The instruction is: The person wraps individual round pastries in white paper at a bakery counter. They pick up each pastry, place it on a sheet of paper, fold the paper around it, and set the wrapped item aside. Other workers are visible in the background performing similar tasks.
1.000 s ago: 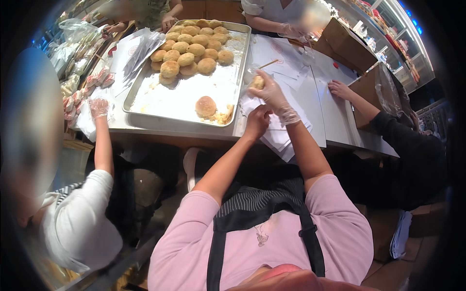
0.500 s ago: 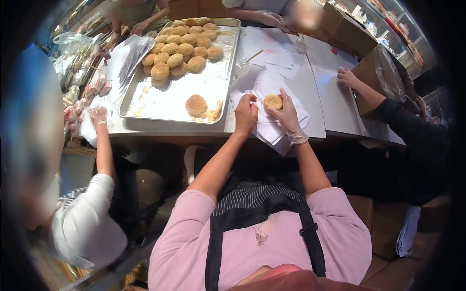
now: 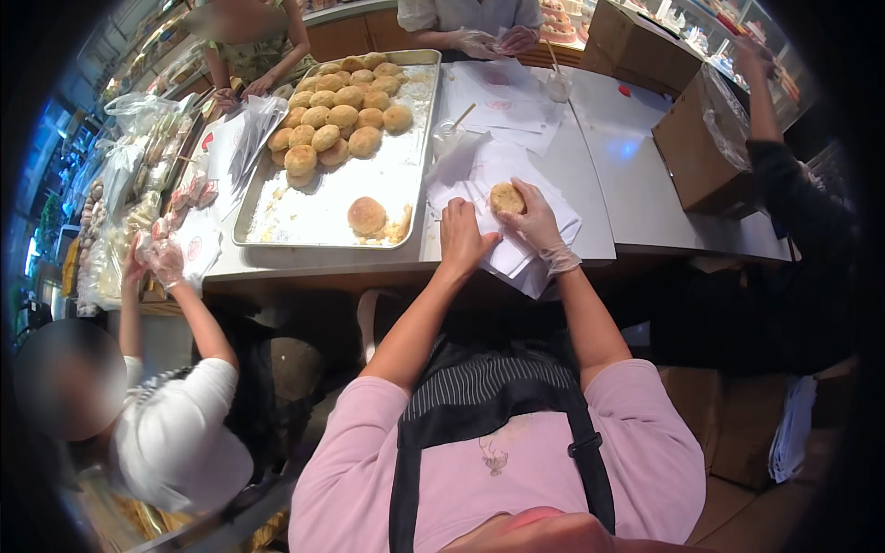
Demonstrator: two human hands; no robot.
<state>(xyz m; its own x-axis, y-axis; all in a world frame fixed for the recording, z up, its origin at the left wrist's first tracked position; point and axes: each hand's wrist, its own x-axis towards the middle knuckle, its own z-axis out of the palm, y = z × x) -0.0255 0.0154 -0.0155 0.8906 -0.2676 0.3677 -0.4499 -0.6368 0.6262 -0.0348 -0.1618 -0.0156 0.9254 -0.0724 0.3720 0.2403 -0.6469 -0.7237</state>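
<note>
In my gloved right hand (image 3: 537, 225) is a round golden pastry (image 3: 506, 199), held between thumb and fingers above a stack of white paper bags (image 3: 516, 166). My bare left hand (image 3: 466, 238) rests on the left side of that stack, its thumb reaching toward the right hand and its fingers bent slightly over the paper. Just to the left stands a large metal tray (image 3: 419, 198). Several more pastries (image 3: 341, 116) are piled at its far end, and a single pastry (image 3: 367, 216) lies near its front edge among crumbs.
A cup with a wooden stick (image 3: 449, 132) stands beside the tray. Cardboard boxes (image 3: 705, 152) occupy the right side of the table (image 3: 613, 170). On the left, a co-worker's gloved hands (image 3: 161, 261) handle small packets. Another co-worker's gloved hands (image 3: 498, 42) are across the table.
My left hand has uncurled and lowered onto the paper. My right hand still holds the pastry, slightly further left. The co-worker on the right has raised an arm.
</note>
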